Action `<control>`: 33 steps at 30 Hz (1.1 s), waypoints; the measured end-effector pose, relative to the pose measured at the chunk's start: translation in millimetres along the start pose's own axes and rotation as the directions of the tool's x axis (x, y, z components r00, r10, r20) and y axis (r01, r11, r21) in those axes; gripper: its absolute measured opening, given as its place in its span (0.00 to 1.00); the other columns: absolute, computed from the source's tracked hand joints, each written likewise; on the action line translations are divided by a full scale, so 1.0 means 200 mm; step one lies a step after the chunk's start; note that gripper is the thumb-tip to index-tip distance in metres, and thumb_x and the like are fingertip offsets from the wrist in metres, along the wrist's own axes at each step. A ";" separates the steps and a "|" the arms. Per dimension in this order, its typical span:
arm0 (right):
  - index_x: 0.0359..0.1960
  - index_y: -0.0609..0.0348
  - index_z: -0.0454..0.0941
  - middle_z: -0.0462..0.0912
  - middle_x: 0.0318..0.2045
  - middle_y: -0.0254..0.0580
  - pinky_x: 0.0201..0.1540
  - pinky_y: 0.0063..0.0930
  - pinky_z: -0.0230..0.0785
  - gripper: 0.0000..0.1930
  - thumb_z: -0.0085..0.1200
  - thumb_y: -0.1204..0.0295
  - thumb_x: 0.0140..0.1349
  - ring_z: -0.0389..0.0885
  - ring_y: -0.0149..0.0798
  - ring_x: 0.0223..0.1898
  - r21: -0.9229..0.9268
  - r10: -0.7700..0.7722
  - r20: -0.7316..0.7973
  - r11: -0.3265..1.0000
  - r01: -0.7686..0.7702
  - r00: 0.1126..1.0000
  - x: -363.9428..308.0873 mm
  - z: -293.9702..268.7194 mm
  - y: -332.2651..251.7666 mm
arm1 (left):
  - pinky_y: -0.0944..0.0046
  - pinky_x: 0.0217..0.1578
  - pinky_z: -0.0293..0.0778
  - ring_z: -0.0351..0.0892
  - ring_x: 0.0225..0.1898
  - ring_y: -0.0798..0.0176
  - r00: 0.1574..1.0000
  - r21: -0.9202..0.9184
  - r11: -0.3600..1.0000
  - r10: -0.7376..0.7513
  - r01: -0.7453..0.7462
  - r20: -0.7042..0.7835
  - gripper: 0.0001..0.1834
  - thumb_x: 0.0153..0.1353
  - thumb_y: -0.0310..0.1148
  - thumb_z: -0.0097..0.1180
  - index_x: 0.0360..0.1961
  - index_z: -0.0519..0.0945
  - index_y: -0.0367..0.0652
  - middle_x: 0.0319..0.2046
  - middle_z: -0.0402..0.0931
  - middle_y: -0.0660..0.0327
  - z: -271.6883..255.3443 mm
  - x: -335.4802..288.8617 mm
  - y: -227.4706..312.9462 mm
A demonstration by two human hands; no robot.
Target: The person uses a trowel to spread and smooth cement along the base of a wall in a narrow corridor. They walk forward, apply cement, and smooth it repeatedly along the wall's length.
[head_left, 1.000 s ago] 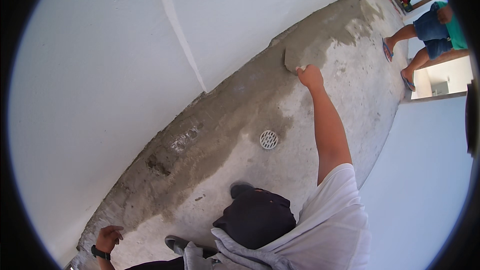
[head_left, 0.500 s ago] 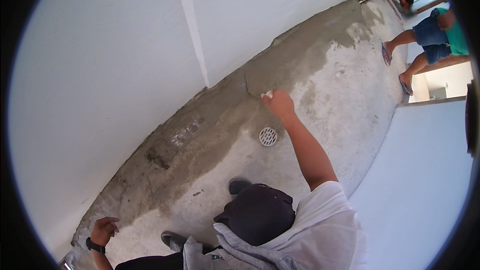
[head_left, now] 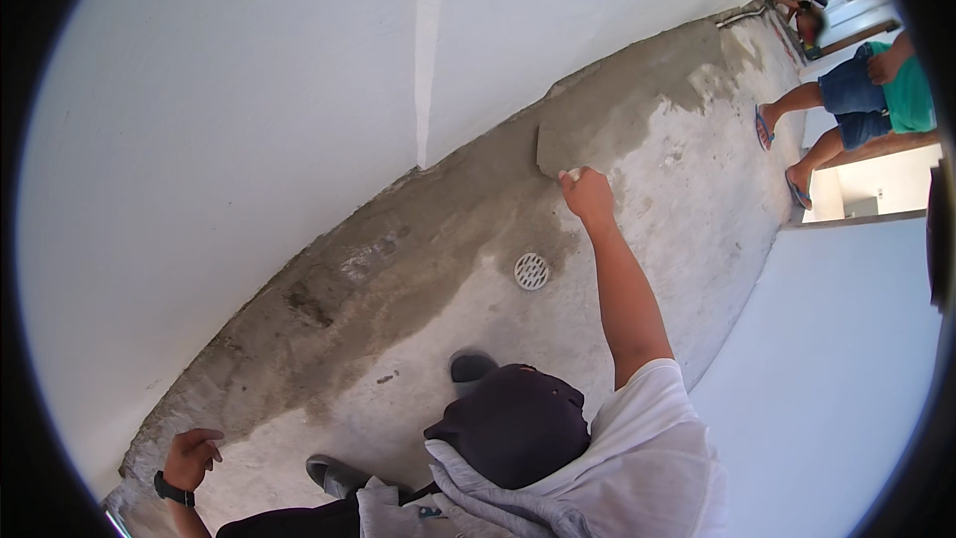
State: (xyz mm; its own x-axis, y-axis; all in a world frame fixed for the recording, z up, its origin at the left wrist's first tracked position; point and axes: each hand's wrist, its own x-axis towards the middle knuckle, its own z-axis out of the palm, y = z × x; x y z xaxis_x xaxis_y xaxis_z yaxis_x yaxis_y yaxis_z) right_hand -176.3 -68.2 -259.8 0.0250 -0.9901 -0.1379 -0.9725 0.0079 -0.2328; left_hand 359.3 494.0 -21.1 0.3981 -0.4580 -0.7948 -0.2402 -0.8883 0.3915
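My right hand (head_left: 590, 196) reaches out over the floor, closed around the pale handle of a trowel (head_left: 555, 151). Its grey blade lies against the wet mortar (head_left: 478, 174) that runs along the foot of the wall. Blade and mortar are nearly the same colour, so only a dark edge of the blade stands out. At the lower left, my left hand (head_left: 189, 458), with a black watch at the wrist, hangs near the mortar's near end. It holds nothing, its fingers loosely bent and apart.
A round slotted drain cover (head_left: 532, 271) is set in the floor below my right forearm. The white wall (head_left: 249, 120) borders the mortar. At the right, a person in blue shorts (head_left: 853, 90) and flip-flops stands by a doorway. More people are blurred at the far end.
My right hand has moved the trowel to the right and slightly farther away along the mortar. The view has shifted a little. My left hand stays empty.
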 end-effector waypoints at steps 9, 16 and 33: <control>0.42 0.64 0.83 0.87 0.38 0.62 0.47 0.53 0.79 0.24 0.58 0.50 0.67 0.87 0.62 0.44 -0.042 -0.001 0.069 0.999 0.004 0.998 -0.11 0.10 0.05 | 0.70 0.26 0.72 0.76 0.21 0.71 1.000 -0.013 1.000 -0.016 0.016 -0.002 0.17 0.63 0.27 0.50 0.47 0.85 0.31 0.24 0.83 0.59 0.01 -0.02 0.01; 0.41 0.66 0.81 0.86 0.37 0.64 0.47 0.54 0.79 0.24 0.58 0.51 0.67 0.87 0.64 0.43 -0.170 0.080 0.173 0.984 -0.050 0.982 -0.37 -0.04 0.16 | 0.70 0.25 0.72 0.76 0.20 0.71 1.000 -0.004 1.000 -0.011 0.011 0.000 0.16 0.63 0.26 0.52 0.47 0.86 0.33 0.23 0.83 0.59 0.00 0.00 0.00; 0.45 0.64 0.82 0.86 0.43 0.65 0.51 0.55 0.77 0.28 0.54 0.47 0.68 0.85 0.64 0.49 -0.098 0.097 -0.010 0.990 -0.097 0.995 0.15 -0.07 0.25 | 0.70 0.24 0.71 0.75 0.20 0.71 0.999 0.020 1.000 -0.020 0.020 -0.037 0.17 0.62 0.24 0.48 0.46 0.84 0.29 0.23 0.82 0.59 0.01 -0.07 0.00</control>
State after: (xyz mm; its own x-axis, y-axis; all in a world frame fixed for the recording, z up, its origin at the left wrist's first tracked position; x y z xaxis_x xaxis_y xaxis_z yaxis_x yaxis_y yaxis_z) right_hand -227.8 -100.1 -261.7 -0.0715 -0.9861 -0.1498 -0.9883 0.0904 -0.1232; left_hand 353.0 501.0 -11.2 0.4351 -0.4414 -0.7848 -0.2499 -0.8965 0.3657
